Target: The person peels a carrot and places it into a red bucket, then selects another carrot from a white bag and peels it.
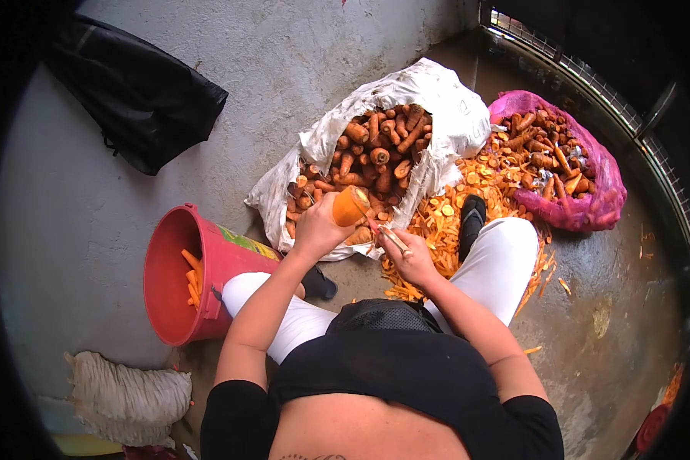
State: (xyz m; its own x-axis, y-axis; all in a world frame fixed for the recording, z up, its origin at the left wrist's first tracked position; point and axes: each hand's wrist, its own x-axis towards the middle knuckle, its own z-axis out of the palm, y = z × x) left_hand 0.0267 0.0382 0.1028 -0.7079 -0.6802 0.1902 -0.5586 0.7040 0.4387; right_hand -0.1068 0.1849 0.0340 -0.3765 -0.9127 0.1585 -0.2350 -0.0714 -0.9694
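Note:
My left hand (319,228) is wrapped round a thick orange carrot (350,205), its pale cut end pointing up and away from me. Closed in my right hand (411,259) is a small peeler (392,239) with a pale handle and a pinkish front part, close against the carrot's right side. Its working edge is too small to make out. Just beyond both hands, a torn white sack (451,115) lies open, full of unpeeled carrots (379,156). Orange peelings (429,241) and round cut ends cover the floor by my right foot.
A red bucket (238,264) holding a few peeled carrots (194,280) tilts beside my left knee. Farther right is a pink mesh sack (607,180) with more carrots. A black plastic bag (142,92) lies against the wall; a whitish folded sack (130,395) is at lower left.

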